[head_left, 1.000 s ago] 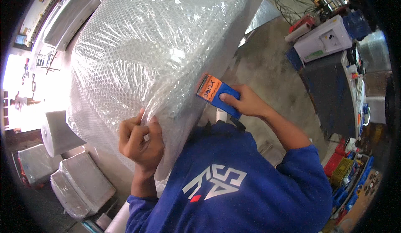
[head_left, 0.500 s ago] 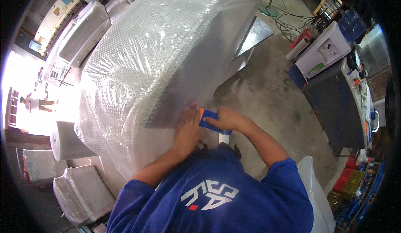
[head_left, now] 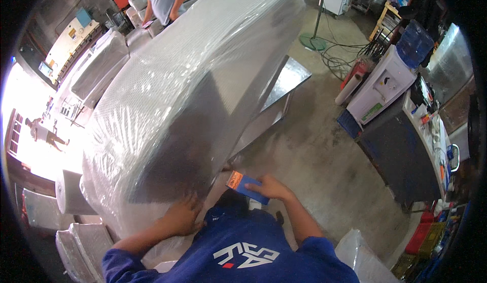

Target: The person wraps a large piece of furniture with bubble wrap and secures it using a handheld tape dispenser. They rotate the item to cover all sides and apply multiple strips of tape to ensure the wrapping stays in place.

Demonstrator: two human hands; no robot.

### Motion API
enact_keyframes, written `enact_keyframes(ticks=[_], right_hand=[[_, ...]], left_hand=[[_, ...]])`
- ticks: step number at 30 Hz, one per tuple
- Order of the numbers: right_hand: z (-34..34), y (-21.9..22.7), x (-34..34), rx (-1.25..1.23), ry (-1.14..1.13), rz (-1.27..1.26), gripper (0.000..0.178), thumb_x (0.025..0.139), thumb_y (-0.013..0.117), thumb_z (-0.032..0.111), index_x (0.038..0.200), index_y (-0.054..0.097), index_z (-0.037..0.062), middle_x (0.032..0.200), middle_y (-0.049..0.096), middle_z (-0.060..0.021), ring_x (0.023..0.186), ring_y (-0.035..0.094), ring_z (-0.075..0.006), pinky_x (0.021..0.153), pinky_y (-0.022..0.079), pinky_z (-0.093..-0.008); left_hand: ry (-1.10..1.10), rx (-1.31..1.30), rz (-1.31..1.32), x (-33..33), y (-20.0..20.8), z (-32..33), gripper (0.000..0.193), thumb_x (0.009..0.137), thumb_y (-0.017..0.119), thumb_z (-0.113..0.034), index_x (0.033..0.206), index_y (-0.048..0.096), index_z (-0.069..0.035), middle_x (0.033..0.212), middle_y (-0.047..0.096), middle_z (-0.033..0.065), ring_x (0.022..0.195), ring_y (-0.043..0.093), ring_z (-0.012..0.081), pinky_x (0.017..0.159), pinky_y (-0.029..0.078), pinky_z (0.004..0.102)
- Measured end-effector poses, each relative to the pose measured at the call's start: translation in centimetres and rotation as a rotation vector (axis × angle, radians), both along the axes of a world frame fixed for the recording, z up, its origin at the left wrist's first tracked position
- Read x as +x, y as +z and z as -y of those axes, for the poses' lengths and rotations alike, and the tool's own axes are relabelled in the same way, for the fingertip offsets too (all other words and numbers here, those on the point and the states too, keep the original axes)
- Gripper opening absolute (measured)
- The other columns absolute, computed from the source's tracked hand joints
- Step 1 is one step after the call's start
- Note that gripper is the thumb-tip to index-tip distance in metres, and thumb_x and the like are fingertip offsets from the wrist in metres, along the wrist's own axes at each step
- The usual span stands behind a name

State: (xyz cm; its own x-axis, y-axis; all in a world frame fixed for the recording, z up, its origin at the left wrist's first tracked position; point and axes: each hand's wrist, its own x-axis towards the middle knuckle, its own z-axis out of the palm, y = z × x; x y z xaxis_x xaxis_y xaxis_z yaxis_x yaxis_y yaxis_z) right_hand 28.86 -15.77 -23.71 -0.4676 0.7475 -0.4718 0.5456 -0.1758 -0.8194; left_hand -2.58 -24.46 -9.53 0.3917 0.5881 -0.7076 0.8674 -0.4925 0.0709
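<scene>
A large object wrapped in clear bubble wrap (head_left: 167, 80) stands in front of me, with a dark surface showing through its near side. My left hand (head_left: 183, 216) lies against the wrap at its near lower edge, fingers extended and somewhat blurred. My right hand (head_left: 273, 187) is closed around a blue, block-shaped hand tool with an orange end (head_left: 249, 186), held in front of my chest and apart from the wrap. A small white part shows just below the tool; its exact kind cannot be made out.
A person in a grey shirt (head_left: 165, 1) stands beyond the wrapped object; another person (head_left: 45, 133) is in the bright doorway. To the right are a water dispenser (head_left: 383, 87), a dark-sided counter (head_left: 403, 153) and loose cables (head_left: 337, 59). Wrapped pieces (head_left: 83, 252) sit at left.
The view has shifted, and a person has come into sight at the back. My hands have moved apart; the blue tool has come away from the wrap, still in my right hand.
</scene>
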Motion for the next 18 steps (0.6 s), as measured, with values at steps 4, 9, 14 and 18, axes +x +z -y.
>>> enact_keyframes(ticks=[4,9,14,18], right_hand=[[-6.2,-1.2,2.8,0.050,-0.228,-0.124,0.068,0.091,0.068,0.064,0.095,0.074,-0.0037,0.076,0.071,-0.0127,0.070,0.067,-0.0209,0.065,0.053,-0.0386],[-16.6,-1.4,7.1,0.072,-0.425,-0.291,0.056,0.093,0.072,0.051,0.101,0.074,-0.0044,0.084,0.073,-0.0111,0.074,0.067,-0.0176,0.068,0.053,-0.0349],[-28.4,1.0,12.9,0.150,-0.403,-0.189,0.049,0.094,0.073,0.043,0.105,0.073,-0.0053,0.086,0.073,-0.0103,0.076,0.066,-0.0153,0.072,0.054,-0.0324],[-37.6,3.8,19.5,0.165,-0.402,-0.231,0.046,0.095,0.073,0.037,0.112,0.071,-0.0061,0.091,0.073,-0.0082,0.080,0.065,-0.0137,0.074,0.054,-0.0325]], left_hand=[[0.035,-0.191,0.713,1.6,12.8,-9.2,0.070,0.094,0.072,-0.040,0.148,0.050,-0.002,0.150,0.053,0.0215,0.136,0.054,0.0401,0.115,0.041,0.0502],[0.206,0.636,0.574,4.8,18.9,-24.8,0.057,0.098,0.063,-0.040,0.143,0.055,-0.004,0.140,0.060,0.0208,0.131,0.057,0.0396,0.111,0.043,0.0489],[-0.004,0.906,0.438,8.9,15.4,-42.0,0.052,0.105,0.056,-0.040,0.142,0.055,-0.004,0.137,0.059,0.0222,0.129,0.056,0.0375,0.109,0.045,0.0493],[0.111,0.905,0.586,14.3,14.0,-56.2,0.047,0.104,0.056,-0.039,0.133,0.063,-0.002,0.133,0.063,0.0208,0.121,0.061,0.0364,0.105,0.048,0.0466]])
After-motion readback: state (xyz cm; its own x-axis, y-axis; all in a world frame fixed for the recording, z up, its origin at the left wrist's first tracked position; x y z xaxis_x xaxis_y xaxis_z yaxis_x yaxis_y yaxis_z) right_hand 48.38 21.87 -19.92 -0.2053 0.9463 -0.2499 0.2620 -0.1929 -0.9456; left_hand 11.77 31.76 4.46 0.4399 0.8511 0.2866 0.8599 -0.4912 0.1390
